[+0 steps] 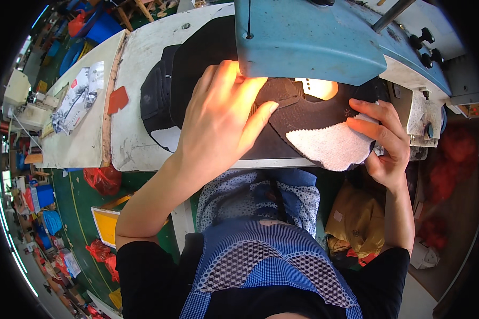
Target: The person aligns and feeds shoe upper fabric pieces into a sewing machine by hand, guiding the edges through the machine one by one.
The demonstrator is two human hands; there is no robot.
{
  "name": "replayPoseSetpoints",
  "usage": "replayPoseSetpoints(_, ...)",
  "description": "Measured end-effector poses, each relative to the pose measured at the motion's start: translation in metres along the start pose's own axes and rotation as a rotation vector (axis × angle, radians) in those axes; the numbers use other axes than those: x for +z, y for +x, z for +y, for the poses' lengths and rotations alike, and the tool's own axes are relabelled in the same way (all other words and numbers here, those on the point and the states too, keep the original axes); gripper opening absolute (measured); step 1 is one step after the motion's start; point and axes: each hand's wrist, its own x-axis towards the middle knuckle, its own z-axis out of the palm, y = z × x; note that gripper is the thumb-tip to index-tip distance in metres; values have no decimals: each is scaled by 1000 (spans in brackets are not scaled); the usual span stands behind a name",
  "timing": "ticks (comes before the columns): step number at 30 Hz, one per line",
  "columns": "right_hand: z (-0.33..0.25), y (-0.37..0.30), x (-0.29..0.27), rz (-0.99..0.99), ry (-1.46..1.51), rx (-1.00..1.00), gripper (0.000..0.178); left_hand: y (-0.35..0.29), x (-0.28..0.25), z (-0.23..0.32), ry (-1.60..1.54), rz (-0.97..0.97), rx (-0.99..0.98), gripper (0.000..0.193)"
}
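Note:
A dark shoe upper [319, 114] with a white fuzzy patch lies under the blue head of a sewing machine [308, 48], in lamp glow. My left hand [218, 114] rests on its left side, thumb held apart and fingers reaching toward the machine head; the head partly hides the fingertips. Around the upper's right edge my right hand [386, 138] is closed, fingers on top and thumb at the rim. The needle area is hidden. Left of my left hand, more dark pieces [157, 101], one with a white patch, lie on the worktable.
The white worktable [143, 48] extends left, with a reddish-brown scrap [118, 100] and a printed plastic packet [80, 98] on it. Red bags [102, 179] and a yellow tray [107, 226] are on the green floor. A mustard-coloured bag [356, 215] sits below right.

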Motion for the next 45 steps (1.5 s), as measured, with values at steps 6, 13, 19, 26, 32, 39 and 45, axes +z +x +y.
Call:
replayPoseSetpoints(6, 1, 5, 9, 33, -59, -44, 44, 0, -4, 5, 20, -44, -54, 24)
replayPoseSetpoints(13, -8, 12, 15, 77, -110, -11, 41, 3, 0, -6, -58, -6, -50, 18)
replayPoseSetpoints(19, -14, 17, 23, 128, -135, -14, 41, 6, 0, -15, -127, -20, -40, 16)
replayPoseSetpoints(26, -17, 17, 27, 147, -147, -11, 42, 11, 2, -30, -204, -29, 6, 16)
replayPoseSetpoints(32, -19, 16, 31, 156, -175, 9, 44, 11, 1, -33, -200, -33, 37, 15)
replayPoseSetpoints(39, -24, 15, 32, 165, -192, 39, 45, 13, 1, -35, -195, -40, 43, 13)
replayPoseSetpoints(45, -27, 15, 34, 183, -201, 34, 45, 14, 0, -37, -199, -33, 55, 9)
